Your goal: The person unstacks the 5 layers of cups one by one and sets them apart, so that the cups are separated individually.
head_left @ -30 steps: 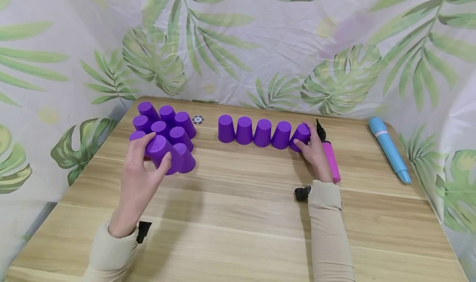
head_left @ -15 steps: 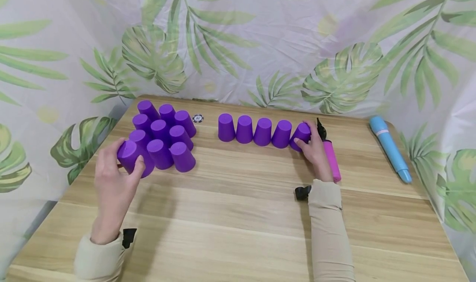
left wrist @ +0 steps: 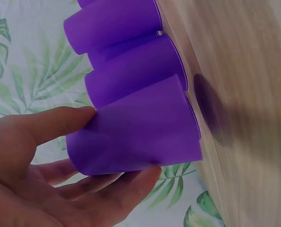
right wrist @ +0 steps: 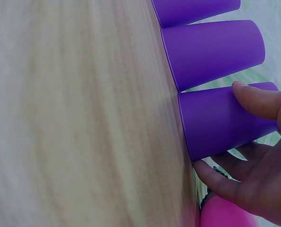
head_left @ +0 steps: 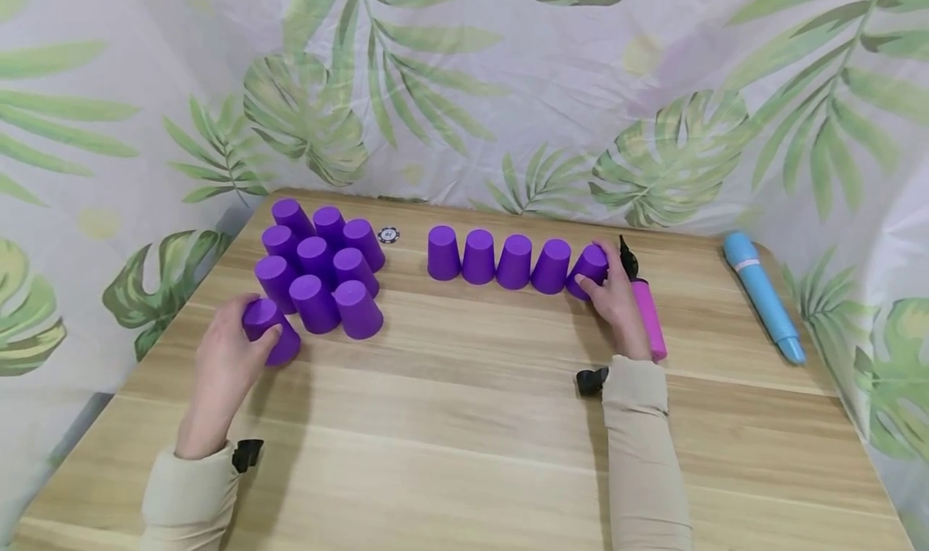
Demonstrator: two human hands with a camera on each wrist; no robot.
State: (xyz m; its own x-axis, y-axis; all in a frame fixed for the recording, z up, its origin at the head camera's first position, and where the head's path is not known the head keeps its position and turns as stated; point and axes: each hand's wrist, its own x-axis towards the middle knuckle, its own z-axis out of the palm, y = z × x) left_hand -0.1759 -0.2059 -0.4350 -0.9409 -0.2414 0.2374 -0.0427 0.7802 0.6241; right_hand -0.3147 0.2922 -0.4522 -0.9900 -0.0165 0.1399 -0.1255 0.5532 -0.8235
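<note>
Upside down at the front left corner of a cluster of purple cups [head_left: 314,302] is one purple cup [left wrist: 136,130]. My left hand [head_left: 223,357] grips it from the left, thumb on the near side and fingers round the far side. In the left wrist view its rim comes right down by the wooden tabletop. On the right, a row of purple cups [head_left: 514,262] stands upside down, side by side. My right hand [head_left: 615,297] holds the rightmost cup [right wrist: 221,123] of that row between thumb and fingers, its rim at the table surface.
A pink cylinder [head_left: 648,317] with a black end lies just right of my right hand. Farther right lies a blue marker-shaped object [head_left: 764,297]. A poker chip [head_left: 388,235] sits behind the cluster, and a leaf-patterned cloth [head_left: 435,91] hangs behind the wooden table [head_left: 450,422].
My left hand has carried its cup from over the cluster's front to the left, then lowered it at the front left corner. My right hand keeps its hold on the end cup.
</note>
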